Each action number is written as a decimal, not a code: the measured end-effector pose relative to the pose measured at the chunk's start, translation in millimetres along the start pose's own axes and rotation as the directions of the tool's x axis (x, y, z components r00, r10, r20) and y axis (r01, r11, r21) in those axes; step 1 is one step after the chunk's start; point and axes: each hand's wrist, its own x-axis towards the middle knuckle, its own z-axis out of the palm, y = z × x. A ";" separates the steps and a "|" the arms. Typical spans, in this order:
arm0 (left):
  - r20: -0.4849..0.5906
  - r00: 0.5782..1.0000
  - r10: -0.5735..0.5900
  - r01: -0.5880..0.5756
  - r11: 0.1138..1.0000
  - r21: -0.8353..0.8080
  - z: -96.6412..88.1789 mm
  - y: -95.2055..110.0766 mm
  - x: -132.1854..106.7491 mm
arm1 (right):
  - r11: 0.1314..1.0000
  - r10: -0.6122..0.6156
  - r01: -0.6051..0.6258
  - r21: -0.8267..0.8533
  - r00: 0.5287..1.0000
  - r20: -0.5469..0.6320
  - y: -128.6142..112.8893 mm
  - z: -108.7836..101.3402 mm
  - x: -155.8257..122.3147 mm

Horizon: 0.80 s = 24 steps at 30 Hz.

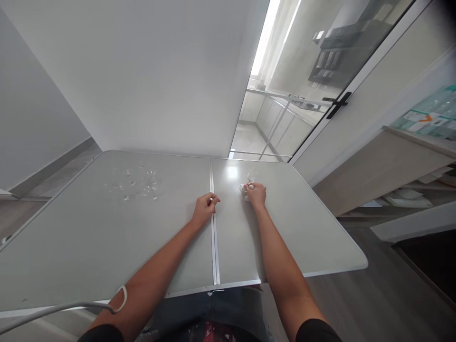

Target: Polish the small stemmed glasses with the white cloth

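My left hand (pixel 204 209) rests at the table's middle seam, thumb and fingertips pinched together. Whatever lies in that pinch, if anything, is too small to make out. Farther right, my right hand (pixel 258 194) has its fingers closed at a small pile of clear and whitish pieces (pixel 246 198), with a thin clear loop (pixel 251 174) just beyond it. Which piece the fingers hold is hidden. On the left half of the table lie several small, clear, shiny pieces (pixel 131 183), scattered apart from both hands.
Both arms lean over a pale folding table (pixel 171 256) with a metal seam. A grey cable (pixel 71 306) with a white loop reaches my left forearm. A wall and a glass door (pixel 281 95) stand behind. Shelves (pixel 399 190) with bottles (pixel 432 114) are at right.
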 end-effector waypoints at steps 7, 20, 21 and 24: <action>0.292 0.956 -0.039 0.139 0.934 -0.330 -9.0 8.7 8.0 | 0.999 0.022 -0.023 -0.041 1.000 -0.005 0.7 4.6 -0.9; 0.041 0.982 -0.185 0.170 0.761 -0.627 -6.6 3.4 14.0 | 0.995 -0.057 0.015 -0.103 0.911 -0.409 -13.1 -48.7 -30.1; 0.010 0.980 -0.198 0.157 0.744 -0.649 -7.1 1.7 15.1 | 0.991 -0.132 0.105 -0.082 0.872 -0.472 -22.2 -52.5 -36.4; -0.043 0.969 -0.243 0.142 0.692 -0.708 -9.6 -2.6 17.4 | 0.884 -0.399 0.463 0.069 0.822 -0.406 -72.1 -53.0 -63.1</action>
